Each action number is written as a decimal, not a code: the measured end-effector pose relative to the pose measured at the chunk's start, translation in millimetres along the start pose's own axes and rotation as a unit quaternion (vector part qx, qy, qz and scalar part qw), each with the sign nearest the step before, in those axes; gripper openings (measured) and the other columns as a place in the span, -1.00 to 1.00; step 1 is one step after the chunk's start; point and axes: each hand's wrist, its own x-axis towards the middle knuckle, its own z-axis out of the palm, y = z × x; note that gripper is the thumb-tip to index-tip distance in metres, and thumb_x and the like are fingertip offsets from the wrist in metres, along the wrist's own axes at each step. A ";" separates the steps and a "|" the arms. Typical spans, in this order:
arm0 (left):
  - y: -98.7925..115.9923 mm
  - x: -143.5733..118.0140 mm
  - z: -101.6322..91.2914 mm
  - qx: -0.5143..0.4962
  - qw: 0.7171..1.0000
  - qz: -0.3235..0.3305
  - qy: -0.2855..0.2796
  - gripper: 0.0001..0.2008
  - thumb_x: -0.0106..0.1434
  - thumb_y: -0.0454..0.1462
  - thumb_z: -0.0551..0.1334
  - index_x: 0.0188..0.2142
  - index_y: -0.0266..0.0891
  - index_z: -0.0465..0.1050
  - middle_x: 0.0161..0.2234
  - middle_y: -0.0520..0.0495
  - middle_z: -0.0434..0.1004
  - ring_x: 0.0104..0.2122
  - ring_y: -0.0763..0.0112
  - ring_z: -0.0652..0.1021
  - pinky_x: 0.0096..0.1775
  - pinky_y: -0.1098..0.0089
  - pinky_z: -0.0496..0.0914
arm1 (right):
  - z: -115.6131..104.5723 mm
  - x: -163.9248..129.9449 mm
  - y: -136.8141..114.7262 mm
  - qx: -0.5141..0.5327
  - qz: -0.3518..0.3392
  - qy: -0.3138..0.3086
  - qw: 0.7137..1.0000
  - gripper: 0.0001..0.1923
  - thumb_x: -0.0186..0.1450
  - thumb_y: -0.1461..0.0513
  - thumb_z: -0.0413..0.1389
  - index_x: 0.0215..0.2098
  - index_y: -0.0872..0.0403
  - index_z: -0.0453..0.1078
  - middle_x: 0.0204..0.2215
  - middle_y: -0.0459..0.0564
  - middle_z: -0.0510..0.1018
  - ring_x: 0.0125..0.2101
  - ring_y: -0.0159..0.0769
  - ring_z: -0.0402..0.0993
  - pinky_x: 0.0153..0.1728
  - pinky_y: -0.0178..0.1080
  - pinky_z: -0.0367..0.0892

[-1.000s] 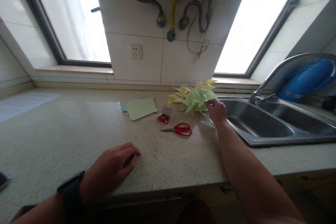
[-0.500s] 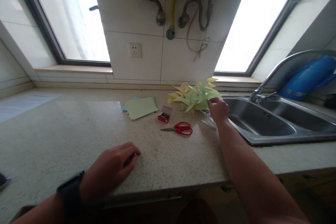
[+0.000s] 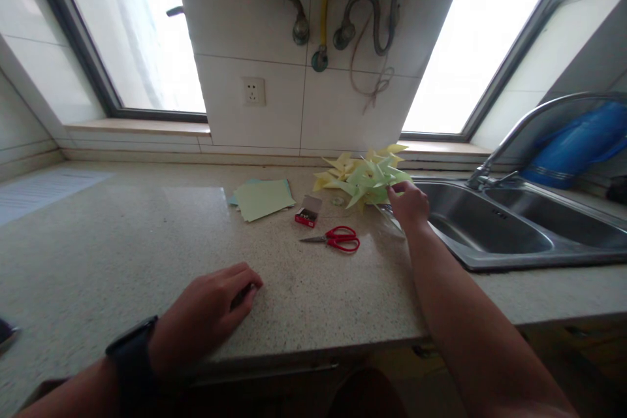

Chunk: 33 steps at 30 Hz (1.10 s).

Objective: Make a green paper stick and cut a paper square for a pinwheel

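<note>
While the left hand (image 3: 213, 304) rests half-curled on the surface (image 3: 313, 313), contents hidden, the right hand (image 3: 410, 204) pinches the green paper pinwheel (image 3: 375, 176) beside the sink (image 3: 514, 260), fingers nearly closed. Looks like the placing step; next move calls for a gentle release, no creases.

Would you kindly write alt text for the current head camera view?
A person's right hand touches green and yellow paper pinwheels beside a sink; the left hand rests on the counter. Scissors, an open red box and stacked paper lie nearby.
</note>
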 end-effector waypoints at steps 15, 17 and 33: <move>-2.9 0.6 1.7 -0.003 1.000 0.005 0.004 -0.80 0.44 -0.27 0.07 -0.11 -0.14 0.47 -0.19 -0.05 0.56 -0.24 0.27 0.57 -0.18 0.25 0.39 | -7.9 2.2 14.9 0.051 -0.005 0.096 0.994 -0.66 0.42 0.12 0.17 0.10 0.10 0.40 0.04 0.08 0.51 -0.06 -0.14 0.53 -0.07 0.01 0.49; -3.4 0.2 2.1 -0.004 1.000 0.005 0.006 -0.80 0.44 -0.27 0.07 -0.11 -0.14 0.47 -0.19 -0.06 0.56 -0.24 0.27 0.57 -0.18 0.26 0.39 | -11.7 0.3 15.4 0.073 -0.026 0.136 0.988 -0.66 0.42 0.12 0.16 0.10 0.10 0.40 0.03 0.08 0.52 -0.06 -0.14 0.53 -0.06 0.01 0.49; -0.5 0.2 -2.2 0.007 0.999 0.019 0.031 -0.82 0.39 -0.31 0.12 -0.13 -0.16 0.50 -0.22 -0.06 0.58 -0.28 0.28 0.56 -0.24 0.30 0.37 | -27.8 -75.8 -63.7 0.160 -0.403 -0.021 0.901 -0.76 0.44 0.12 0.14 -0.02 0.10 0.44 -0.10 0.02 0.56 -0.20 -0.26 0.54 -0.17 -0.11 0.51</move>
